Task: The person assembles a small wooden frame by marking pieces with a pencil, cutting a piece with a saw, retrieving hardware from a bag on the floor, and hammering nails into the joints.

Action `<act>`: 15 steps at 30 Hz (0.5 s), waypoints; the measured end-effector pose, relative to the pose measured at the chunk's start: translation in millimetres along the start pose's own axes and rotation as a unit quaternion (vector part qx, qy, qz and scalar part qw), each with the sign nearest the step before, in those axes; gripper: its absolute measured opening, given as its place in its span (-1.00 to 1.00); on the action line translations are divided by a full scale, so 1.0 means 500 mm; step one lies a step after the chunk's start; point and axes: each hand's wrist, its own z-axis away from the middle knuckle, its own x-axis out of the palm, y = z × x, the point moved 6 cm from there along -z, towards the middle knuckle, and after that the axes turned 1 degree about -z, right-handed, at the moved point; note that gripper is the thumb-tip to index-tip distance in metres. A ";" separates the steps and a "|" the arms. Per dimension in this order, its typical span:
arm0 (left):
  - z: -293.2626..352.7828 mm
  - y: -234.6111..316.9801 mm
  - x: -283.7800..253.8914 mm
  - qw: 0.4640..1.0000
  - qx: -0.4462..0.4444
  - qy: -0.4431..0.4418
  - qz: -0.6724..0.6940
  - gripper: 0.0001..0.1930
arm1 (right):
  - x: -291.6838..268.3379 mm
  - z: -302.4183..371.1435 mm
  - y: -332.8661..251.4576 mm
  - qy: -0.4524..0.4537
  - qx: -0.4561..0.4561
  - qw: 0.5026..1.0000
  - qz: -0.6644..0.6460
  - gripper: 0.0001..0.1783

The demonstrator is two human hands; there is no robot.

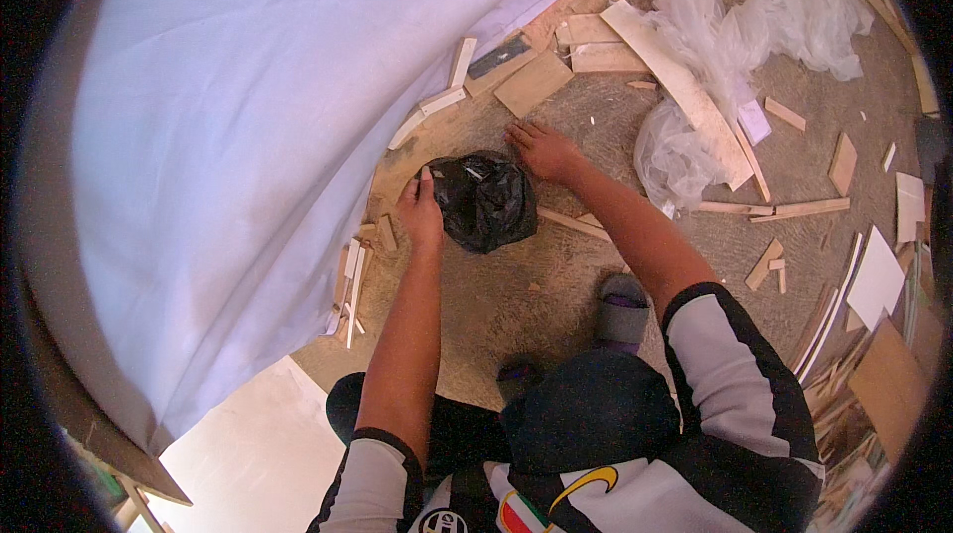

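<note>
A black plastic bag [483, 203] stands low over the dusty floor in front of me, its mouth spread and its inside creased and dark. My left hand [422, 207] is closed on the bag's left rim, thumb on top. Just beyond the bag's upper right edge, my right hand [544, 151] reaches to the floor with its fingers stretched out and nothing visible in them. A flat wooden board [534, 83] lies a little farther off from those fingertips.
A pale cloth [248, 136] hangs across the left side. Wood offcuts [442, 101] line its lower edge. Crumpled clear plastic [680, 161] and a long plank [680, 86] lie at the right. Stacked boards and strips [898, 374] stand far right. Sandals [622, 310] are on my feet.
</note>
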 end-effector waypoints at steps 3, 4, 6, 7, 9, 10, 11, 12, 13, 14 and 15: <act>-0.003 -0.015 -0.011 0.999 -0.002 0.005 -0.052 -0.55 | 0.001 0.050 -0.009 -0.065 0.060 0.996 0.001 -0.45; -0.003 -0.015 -0.011 0.998 -0.002 0.005 -0.069 -0.54 | -0.009 0.070 -0.024 -0.026 0.025 0.998 0.048 -0.48; 0.008 -0.001 -0.009 0.998 0.046 0.047 0.001 -0.50 | -0.027 0.079 -0.041 0.012 -0.009 0.995 0.094 -0.50; 0.019 0.021 0.002 0.998 0.046 0.043 0.001 -0.50 | -0.036 0.076 -0.036 0.021 0.032 0.997 0.067 -0.54; 0.034 0.039 0.005 0.999 0.019 0.043 -0.009 -0.52 | -0.060 0.070 -0.035 0.032 0.069 0.996 0.038 -0.57; 0.039 0.042 0.001 0.999 0.010 0.047 -0.013 -0.52 | -0.082 0.066 -0.034 0.066 0.098 0.993 0.015 -0.60; 0.035 0.032 0.001 0.998 0.032 0.050 0.001 -0.54 | -0.099 0.062 -0.034 0.099 0.127 0.987 -0.008 -0.63; 0.035 0.041 0.003 0.997 0.054 0.050 0.016 -0.56 | -0.103 0.059 -0.027 0.101 0.126 0.987 -0.008 -0.63; 0.035 0.045 0.004 0.997 0.056 0.051 0.015 -0.56 | -0.106 0.061 -0.001 0.081 0.188 0.978 0.030 -0.61; 0.035 0.050 0.004 0.996 0.064 0.054 0.032 -0.57 | -0.109 0.063 0.023 0.061 0.250 0.964 0.068 -0.58; 0.037 0.051 0.005 0.995 0.070 0.055 0.049 -0.58 | -0.110 0.062 0.031 0.059 0.250 0.964 0.068 -0.58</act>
